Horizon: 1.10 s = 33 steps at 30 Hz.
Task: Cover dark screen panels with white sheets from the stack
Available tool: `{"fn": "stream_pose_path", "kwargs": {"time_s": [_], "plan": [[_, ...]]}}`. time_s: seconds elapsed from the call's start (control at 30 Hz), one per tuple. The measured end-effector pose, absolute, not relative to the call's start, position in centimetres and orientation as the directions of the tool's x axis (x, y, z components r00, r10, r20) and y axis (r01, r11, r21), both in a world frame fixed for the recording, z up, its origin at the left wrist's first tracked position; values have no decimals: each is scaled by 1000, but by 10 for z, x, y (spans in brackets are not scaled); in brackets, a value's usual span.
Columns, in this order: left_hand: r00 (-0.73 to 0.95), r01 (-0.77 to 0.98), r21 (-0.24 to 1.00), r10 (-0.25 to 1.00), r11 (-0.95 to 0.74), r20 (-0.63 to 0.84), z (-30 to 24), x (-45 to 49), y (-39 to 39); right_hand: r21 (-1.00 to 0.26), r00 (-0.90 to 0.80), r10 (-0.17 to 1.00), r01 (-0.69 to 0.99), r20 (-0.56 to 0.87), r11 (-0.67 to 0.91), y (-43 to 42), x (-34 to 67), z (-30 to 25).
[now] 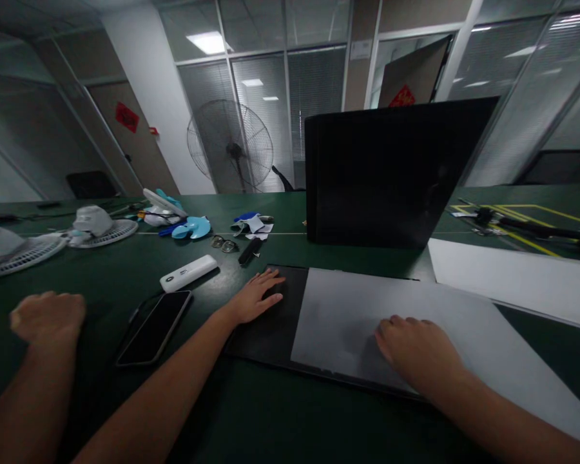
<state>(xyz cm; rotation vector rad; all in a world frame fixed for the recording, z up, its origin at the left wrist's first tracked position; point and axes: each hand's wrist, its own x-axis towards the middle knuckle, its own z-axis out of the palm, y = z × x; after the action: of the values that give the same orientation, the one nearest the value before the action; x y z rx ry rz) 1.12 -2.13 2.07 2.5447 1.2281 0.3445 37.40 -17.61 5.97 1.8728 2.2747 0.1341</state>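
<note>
My left hand (255, 298) lies palm down with its fingers outstretched on the dark left part of a flat black panel (270, 332). A pale grey sheet (338, 316) covers much of that panel and spreads to the right. Resting on the sheet is my right hand (415, 348), its fingers curled closed; whatever they hold, if anything, is hidden. Left of my left forearm lies a dark-screened phone (154, 327), and a white power bank (188, 273) sits just beyond it.
Another person's fist (48, 316) rests at the far left. A black monitor-like panel (391, 174) stands behind the sheet. Glasses (225, 243), a small black object (250, 251), cloths (254, 223) and white fans (94, 225) lie on the green table (280, 399); a white board (517, 280) lies right.
</note>
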Motion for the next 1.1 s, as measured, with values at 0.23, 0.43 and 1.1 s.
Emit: {"fn": "stream_pose_path", "kwargs": {"time_s": [0.23,0.43,1.1], "plan": [[631,697,371,770,-614,88,20,8,-21,-133,-437,890,897,-130,421,-187,347,59],[408,785,422,891,-454,200,5,7,-6,-240,-522,826,847,-211,474,-193,345,71],[427,861,304,904,-407,1,15,5,-8,-374,-612,777,761,-144,530,-186,352,42]]}}
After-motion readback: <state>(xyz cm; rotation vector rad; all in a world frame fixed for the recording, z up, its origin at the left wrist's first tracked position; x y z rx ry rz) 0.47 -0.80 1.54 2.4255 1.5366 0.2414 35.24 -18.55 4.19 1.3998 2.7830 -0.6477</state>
